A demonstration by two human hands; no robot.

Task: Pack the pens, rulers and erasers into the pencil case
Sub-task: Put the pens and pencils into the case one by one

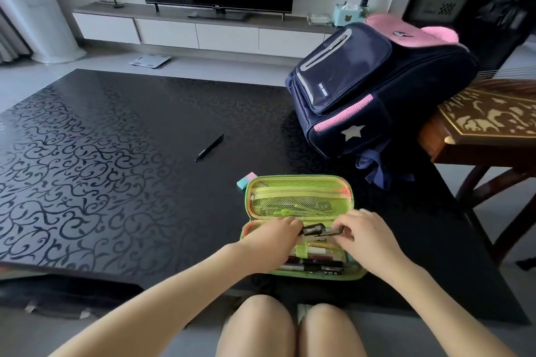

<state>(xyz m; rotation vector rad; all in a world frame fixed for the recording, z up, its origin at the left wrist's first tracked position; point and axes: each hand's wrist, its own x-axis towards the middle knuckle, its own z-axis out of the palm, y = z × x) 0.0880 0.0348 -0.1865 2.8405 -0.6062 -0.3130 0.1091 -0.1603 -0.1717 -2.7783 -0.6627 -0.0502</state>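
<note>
The green fabric pencil case (298, 182) lies open on the near edge of the black table with a glossy vine pattern (87, 153), just in front of the person's bare knees. Its lid is folded back, away from the person, and shows a yellow-green mesh pocket with a zipper; some thin things are inside the pocket, but I cannot tell what they are. The lower half holds several black pens (313, 265) lying side by side along the near wall, and some pale pink and white pieces behind them.

Both hands are over the lower half of the case. The left hand (272, 236) and the right hand (368, 236) hold together one black, long object (320, 230), which looks like a pen or a small ruler; it is too blurred to be sure. The left fingers pinch its left end and the right fingers pinch its right end, so both hands are closed on it, just above the inner divider of the case.

A small eraser, half teal and half pink (246, 180), lies on the table just beside the far left corner of the lid. A single black pen (209, 147) lies further away, alone, set diagonally on the table.

A navy and pink school backpack with a silver star (368, 87) stands at the right side of the table, leaning on a carved wooden piece of furniture (487, 124).
</note>
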